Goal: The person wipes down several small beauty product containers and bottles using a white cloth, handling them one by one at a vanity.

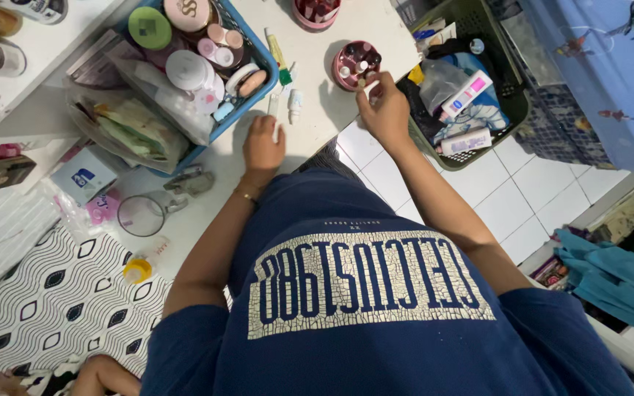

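R hand (pixel 387 110) was at the edge of the small round maroon organiser (pixel 356 64) on the white table (pixel 376 26), near the table's corner. Its fingers (pixel 370 81) were pinched nearly closed on a tiny pale item right at the organiser's rim; too small to say what it was, or whether it sat in a compartment or was lifted. L hand (pixel 262 143) lay flat-ish on the table w/ fingers curled loosely, nothing visibly held, fingertips just beside a slim white tube (pixel 274 104) and a small white bottle (pixel 295 105). A yellow-green tube (pixel 277 53) lay above those, next to the blue basket (pixel 258 55) packed w/ jars and compacts.

Judgement on doing it well: organiser looked light and sat close to the table edge, w/ a green basket (pixel 504 70) on the floor right below, so a sideways nudge could tip it or send small bits over. Better to work straight down into a compartment, keeping the pinch tight on such a small piece. L hand was free and near enough to steady the organiser's wall. The loose tubes by the L fingertips could roll if brushed.

A second maroon organiser (pixel 315 11) stood at the far edge of the table, well apart.
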